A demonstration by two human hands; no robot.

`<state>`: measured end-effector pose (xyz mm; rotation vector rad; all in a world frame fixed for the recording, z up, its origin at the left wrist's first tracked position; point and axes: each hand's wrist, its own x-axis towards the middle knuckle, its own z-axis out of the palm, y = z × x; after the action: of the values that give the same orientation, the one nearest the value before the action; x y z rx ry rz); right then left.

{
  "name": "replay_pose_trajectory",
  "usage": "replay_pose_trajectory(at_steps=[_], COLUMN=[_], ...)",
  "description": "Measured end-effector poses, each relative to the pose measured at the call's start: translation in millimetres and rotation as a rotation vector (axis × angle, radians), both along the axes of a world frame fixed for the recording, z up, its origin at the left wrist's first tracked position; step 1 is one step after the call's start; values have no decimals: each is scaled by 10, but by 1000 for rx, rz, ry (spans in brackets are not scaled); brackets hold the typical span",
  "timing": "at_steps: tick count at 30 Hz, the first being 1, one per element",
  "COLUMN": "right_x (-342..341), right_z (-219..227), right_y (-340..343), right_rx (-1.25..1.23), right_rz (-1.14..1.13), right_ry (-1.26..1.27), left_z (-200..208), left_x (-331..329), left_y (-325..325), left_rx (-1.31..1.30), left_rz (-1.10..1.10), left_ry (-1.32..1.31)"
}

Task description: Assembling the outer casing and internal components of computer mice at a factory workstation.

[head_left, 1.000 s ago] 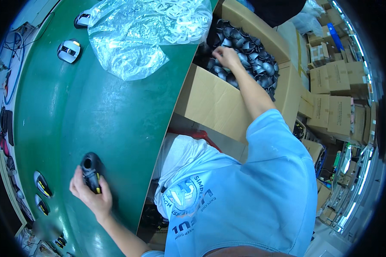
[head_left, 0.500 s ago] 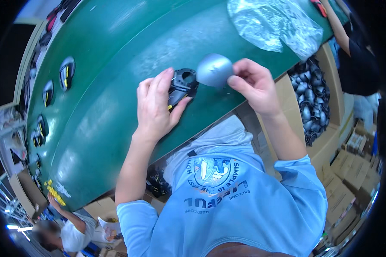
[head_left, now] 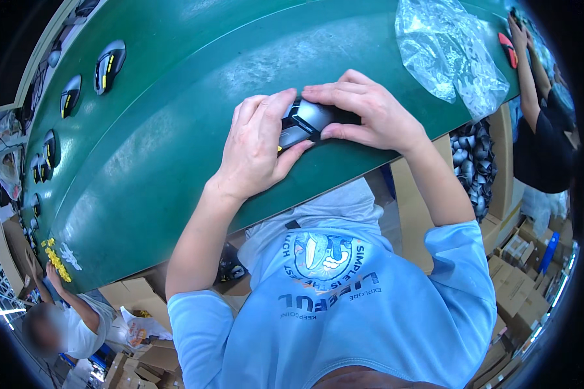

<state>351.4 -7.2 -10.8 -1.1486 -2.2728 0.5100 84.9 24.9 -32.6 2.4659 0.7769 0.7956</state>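
Both hands are on a black and grey computer mouse with a yellow accent, just above or on the green table. My left hand grips its left side, thumb along the near edge. A smooth grey curved cover lies over the mouse's far right part. My right hand closes on that cover, with fingertips on top and the thumb at its near edge. Whether the cover is fully seated cannot be made out. The fingers hide much of the mouse.
Several mice, among them a grey and black mouse, lie along the left of the green table. A clear plastic bag lies at far right. Beside me stands a carton of grey covers. One co-worker is at right, another at lower left by yellow parts.
My right hand has moved left with the grey cover, which now lies over the mouse's open insides. The view has shifted slightly.
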Motion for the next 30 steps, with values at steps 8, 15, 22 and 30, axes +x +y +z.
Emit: replay_pose_trajectory(at_steps=[8, 15, 22, 30], right_x=[83, -2, -337, -225], right_z=[-38, -181, -485, -493], right_y=[22, -50, 172, 77], right_rx=[-12, -66, 5, 24], right_rz=[28, -60, -201, -265], right_ry=[48, 31, 81, -41], left_z=[-7, 22, -132, -71], left_x=[27, 33, -247, -93], left_y=[25, -2, 179, 260], left_rx=[-29, -111, -195, -270], left_rz=[-68, -47, -118, -223], left_ry=[-69, 35, 24, 7])
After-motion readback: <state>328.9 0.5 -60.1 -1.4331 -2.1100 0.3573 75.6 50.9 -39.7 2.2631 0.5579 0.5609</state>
